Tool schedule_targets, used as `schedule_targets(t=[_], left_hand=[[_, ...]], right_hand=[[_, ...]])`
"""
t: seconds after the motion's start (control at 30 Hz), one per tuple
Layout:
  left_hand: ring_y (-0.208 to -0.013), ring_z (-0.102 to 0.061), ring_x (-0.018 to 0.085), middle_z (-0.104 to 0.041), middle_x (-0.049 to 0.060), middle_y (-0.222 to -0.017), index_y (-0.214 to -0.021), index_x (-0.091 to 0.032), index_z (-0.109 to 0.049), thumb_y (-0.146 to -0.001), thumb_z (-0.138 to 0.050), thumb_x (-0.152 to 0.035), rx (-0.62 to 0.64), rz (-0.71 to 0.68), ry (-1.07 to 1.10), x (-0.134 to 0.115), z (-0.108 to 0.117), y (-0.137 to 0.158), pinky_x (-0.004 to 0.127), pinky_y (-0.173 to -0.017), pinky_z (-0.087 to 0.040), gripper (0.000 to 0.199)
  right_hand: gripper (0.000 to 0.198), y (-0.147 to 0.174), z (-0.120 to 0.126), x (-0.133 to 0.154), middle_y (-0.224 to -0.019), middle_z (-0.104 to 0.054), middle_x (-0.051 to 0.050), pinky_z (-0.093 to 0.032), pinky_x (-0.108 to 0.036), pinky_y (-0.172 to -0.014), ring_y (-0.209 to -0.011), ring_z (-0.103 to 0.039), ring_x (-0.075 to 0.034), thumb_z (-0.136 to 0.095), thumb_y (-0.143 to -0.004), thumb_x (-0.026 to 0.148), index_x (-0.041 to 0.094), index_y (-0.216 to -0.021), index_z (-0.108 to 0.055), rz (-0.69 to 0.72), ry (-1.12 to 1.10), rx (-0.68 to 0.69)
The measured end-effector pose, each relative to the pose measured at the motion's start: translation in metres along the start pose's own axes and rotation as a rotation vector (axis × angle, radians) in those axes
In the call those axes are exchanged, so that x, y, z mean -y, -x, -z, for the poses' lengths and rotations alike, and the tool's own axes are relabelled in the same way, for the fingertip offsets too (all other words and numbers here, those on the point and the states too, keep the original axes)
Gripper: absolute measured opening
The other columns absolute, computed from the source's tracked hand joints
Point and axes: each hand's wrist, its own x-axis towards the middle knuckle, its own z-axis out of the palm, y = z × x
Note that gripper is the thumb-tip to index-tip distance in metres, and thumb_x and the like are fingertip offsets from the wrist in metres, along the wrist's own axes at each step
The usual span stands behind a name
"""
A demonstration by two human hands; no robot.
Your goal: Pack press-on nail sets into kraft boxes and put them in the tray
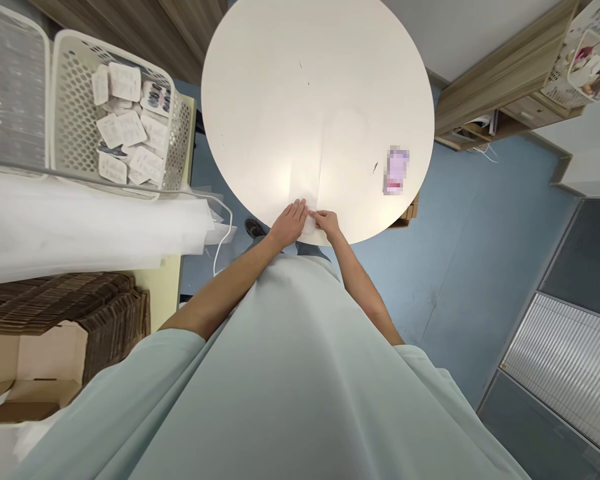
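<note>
A thin, translucent white sheet (304,181) lies on the round white table (260,87), running from the near edge toward the middle. Its outline is faint against the tabletop. My left hand (290,223) rests flat on the sheet's near part, fingers extended and close together. Just to its right, my right hand (326,223) has its thumb and index finger pinched at the sheet's near right side, the other fingers curled in. The fingertips of both hands almost meet.
A blurred-out purple-pink object (396,171) lies on the table's right. At left stand a white basket (73,100) of small carded packs, a roll of white wrapping sheet (90,223) and stacked flat cardboard boxes (115,327). A white cable (225,233) hangs beside them.
</note>
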Motion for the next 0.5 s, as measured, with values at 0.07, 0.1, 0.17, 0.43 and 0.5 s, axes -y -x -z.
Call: schedule_targets(t=[0.07, 0.1, 0.17, 0.43, 0.5], left_hand=[[-0.173, -0.023, 0.041, -0.03, 0.028, -0.182, -0.175, -0.003, -0.035, -0.098, -0.052, -0.026, -0.015, 0.026, 0.006, -0.002, -0.001, 0.001, 0.062, -0.137, -0.023, 0.081], [-0.173, -0.025, 0.041, -0.032, 0.028, -0.182, -0.174, -0.003, -0.037, -0.097, -0.05, -0.021, -0.014, 0.036, 0.006, -0.003, -0.001, 0.002, 0.062, -0.137, -0.025, 0.08], [-0.171, -0.029, 0.04, -0.034, 0.028, -0.181, -0.171, -0.002, -0.042, -0.092, -0.051, -0.016, 0.005, 0.04, -0.006, -0.002, 0.0, 0.003, 0.061, -0.136, -0.027, 0.081], [-0.162, -0.043, 0.044, -0.047, 0.028, -0.173, -0.166, -0.005, -0.05, -0.082, -0.066, -0.013, 0.078, 0.04, -0.05, -0.002, 0.017, -0.002, 0.058, -0.134, -0.029, 0.086], [-0.159, -0.047, 0.044, -0.053, 0.026, -0.169, -0.163, -0.009, -0.054, -0.083, -0.068, -0.015, 0.09, 0.056, -0.031, -0.003, 0.021, -0.004, 0.058, -0.133, -0.032, 0.081]], right_hand=[[0.031, 0.003, 0.003, 0.0, -0.082, -0.075, -0.003, -0.063, -0.029, -0.078, -0.076, -0.069, -0.015, -0.075, -0.098, 0.042, 0.018, -0.08, -0.071, -0.042, -0.061, 0.062], [0.03, 0.005, 0.005, 0.0, -0.084, -0.076, -0.004, -0.064, -0.029, -0.079, -0.077, -0.07, -0.016, -0.074, -0.099, 0.043, 0.018, -0.083, -0.072, -0.047, -0.049, 0.079], [0.029, 0.01, 0.009, -0.001, -0.093, -0.08, -0.006, -0.064, -0.032, -0.086, -0.081, -0.074, -0.018, -0.07, -0.102, 0.045, 0.017, -0.095, -0.075, -0.009, 0.067, 0.049], [0.065, 0.033, 0.017, -0.006, -0.177, -0.046, -0.014, -0.047, -0.05, -0.128, -0.157, -0.049, -0.027, -0.046, -0.096, 0.004, 0.019, -0.159, -0.056, 0.458, 0.583, 0.032], [0.067, 0.032, 0.017, -0.006, -0.178, -0.045, -0.012, -0.044, -0.051, -0.131, -0.16, -0.045, -0.027, -0.048, -0.094, 0.003, 0.019, -0.158, -0.056, 0.508, 0.605, 0.088]])
